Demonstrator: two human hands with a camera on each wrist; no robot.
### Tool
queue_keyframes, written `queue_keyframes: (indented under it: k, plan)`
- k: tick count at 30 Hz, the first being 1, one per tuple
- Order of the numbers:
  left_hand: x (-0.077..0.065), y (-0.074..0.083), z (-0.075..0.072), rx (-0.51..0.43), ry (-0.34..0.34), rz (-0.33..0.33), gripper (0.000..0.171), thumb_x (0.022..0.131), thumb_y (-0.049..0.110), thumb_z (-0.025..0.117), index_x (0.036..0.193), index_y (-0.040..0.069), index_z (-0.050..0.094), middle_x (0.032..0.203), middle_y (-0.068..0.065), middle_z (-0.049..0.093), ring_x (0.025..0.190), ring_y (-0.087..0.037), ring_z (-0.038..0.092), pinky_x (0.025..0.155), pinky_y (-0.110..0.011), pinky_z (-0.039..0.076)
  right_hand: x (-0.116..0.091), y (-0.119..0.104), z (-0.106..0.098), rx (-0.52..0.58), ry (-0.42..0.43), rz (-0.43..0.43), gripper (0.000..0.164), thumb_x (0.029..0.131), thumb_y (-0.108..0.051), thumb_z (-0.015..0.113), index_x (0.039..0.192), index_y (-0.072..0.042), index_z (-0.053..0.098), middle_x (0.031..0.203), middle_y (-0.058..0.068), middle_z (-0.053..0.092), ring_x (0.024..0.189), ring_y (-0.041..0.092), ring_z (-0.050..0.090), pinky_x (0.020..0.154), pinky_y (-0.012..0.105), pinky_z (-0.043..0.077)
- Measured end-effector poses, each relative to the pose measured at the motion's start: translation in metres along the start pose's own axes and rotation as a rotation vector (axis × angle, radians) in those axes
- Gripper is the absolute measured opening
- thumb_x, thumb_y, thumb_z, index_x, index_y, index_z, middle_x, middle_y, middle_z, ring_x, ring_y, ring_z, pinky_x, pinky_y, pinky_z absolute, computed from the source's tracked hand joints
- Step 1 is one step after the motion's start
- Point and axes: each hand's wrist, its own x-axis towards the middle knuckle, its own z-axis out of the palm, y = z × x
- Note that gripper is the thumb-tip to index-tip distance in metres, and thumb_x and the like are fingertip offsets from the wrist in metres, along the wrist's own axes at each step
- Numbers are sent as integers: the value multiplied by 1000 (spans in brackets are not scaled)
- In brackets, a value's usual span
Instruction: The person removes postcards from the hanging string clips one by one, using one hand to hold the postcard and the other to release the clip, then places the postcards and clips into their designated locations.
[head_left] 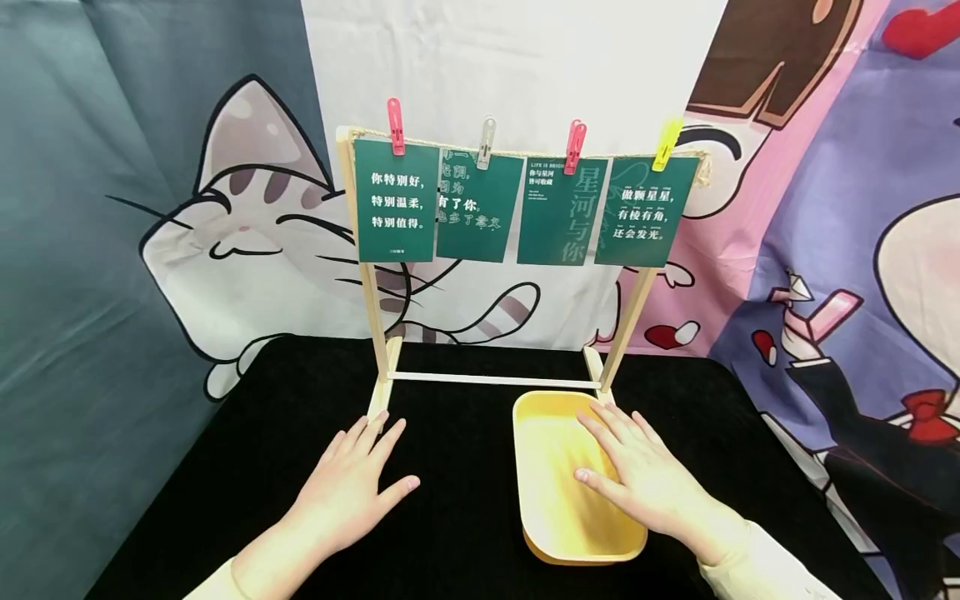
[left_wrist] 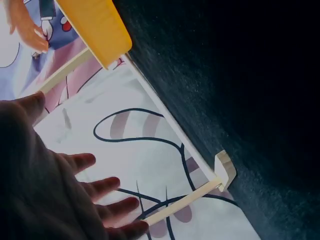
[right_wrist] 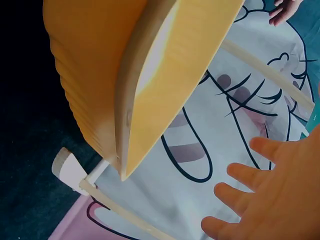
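Observation:
My left hand (head_left: 348, 492), fingers spread and holding nothing, is over the black tabletop, fingertips near the left foot of a wooden frame (head_left: 628, 329). The right hand (head_left: 648, 471), also spread and holding nothing, overlaps the right side of a yellow plastic basin (head_left: 551, 467) in the head view. That basin's inside looks bare where it shows. From the frame's top string (head_left: 532, 153) hang several green cards with white writing, among them a left card (head_left: 397, 233) and a right card (head_left: 637, 250). Pink clips (head_left: 395, 125), a clear clip (head_left: 486, 143) and a yellow clip (head_left: 667, 144) pinch them.
The frame's white lower bar (head_left: 487, 379) runs just behind the basin. A black cloth (head_left: 450, 517) covers the table. Behind it hangs a printed backdrop (head_left: 247, 283) with a cartoon cat and figures.

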Motion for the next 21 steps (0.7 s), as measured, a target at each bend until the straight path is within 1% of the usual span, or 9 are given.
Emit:
queue_keyframes:
  k: [2, 5, 7, 9, 12, 15, 17, 19, 21]
  plan:
    - [0, 0, 0, -50, -6, -15, 78, 92, 73, 45, 149, 19, 45, 154, -7, 40, 140, -33, 39, 111, -55, 32, 0, 0, 0, 6, -7, 5, 67, 94, -58, 57, 147, -16, 47, 153, 10, 41, 144, 30, 32, 121, 38, 2]
    - [4, 0, -1, -192, -38, -95, 73, 91, 72, 48, 146, 23, 49, 148, -3, 49, 133, -27, 48, 104, -53, 41, -1, -1, 0, 10, -13, 4, 66, 95, -58, 56, 145, -17, 49, 153, 9, 41, 143, 28, 34, 121, 38, 3]
    - [9, -2, -2, -348, -47, -167, 64, 93, 67, 51, 142, 26, 53, 142, 1, 54, 126, -23, 55, 99, -51, 45, 0, -1, 0, 9, -10, -2, 66, 95, -58, 56, 145, -17, 49, 153, 9, 41, 143, 28, 35, 121, 38, 3]
    - [18, -7, -2, -543, -29, -225, 53, 97, 56, 55, 139, 23, 55, 135, 1, 60, 118, -21, 60, 95, -47, 49, 0, -2, 0, 9, -5, -8, 65, 95, -58, 56, 145, -17, 49, 152, 10, 42, 142, 29, 36, 121, 36, 3]
    - [37, -16, -1, -900, 35, -279, 43, 102, 37, 56, 137, 11, 56, 130, -8, 64, 110, -22, 65, 91, -40, 53, 0, -1, -1, 9, 2, -8, 64, 96, -57, 56, 145, -16, 50, 151, 11, 45, 141, 28, 37, 121, 34, 2]
    - [58, -26, -4, -1209, 119, -340, 44, 104, 28, 53, 139, 1, 50, 130, -16, 62, 107, -23, 67, 89, -38, 55, 2, -1, -2, 10, 12, -9, 63, 96, -56, 57, 143, -15, 51, 149, 10, 47, 140, 27, 39, 121, 38, 8]
    - [73, -31, -8, -1362, 175, -381, 47, 105, 27, 51, 142, -1, 44, 132, -16, 60, 106, -21, 67, 91, -37, 54, 4, -1, -2, 14, 34, -15, 62, 95, -54, 59, 141, -13, 53, 146, 10, 50, 138, 26, 42, 119, 44, 17]
    - [87, -35, -14, -1476, 221, -400, 49, 106, 26, 50, 145, -1, 40, 132, -14, 59, 104, -17, 68, 92, -36, 53, 7, -1, -3, 20, 69, -24, 59, 93, -50, 64, 137, -12, 56, 139, 9, 56, 132, 28, 49, 113, 49, 28]
    - [99, -37, -20, -1559, 260, -395, 52, 105, 27, 50, 147, -1, 37, 132, -12, 58, 104, -15, 68, 93, -33, 53, 11, -2, -4, 31, 111, -26, 53, 91, -45, 69, 131, -12, 60, 130, 8, 62, 124, 28, 55, 106, 51, 37]
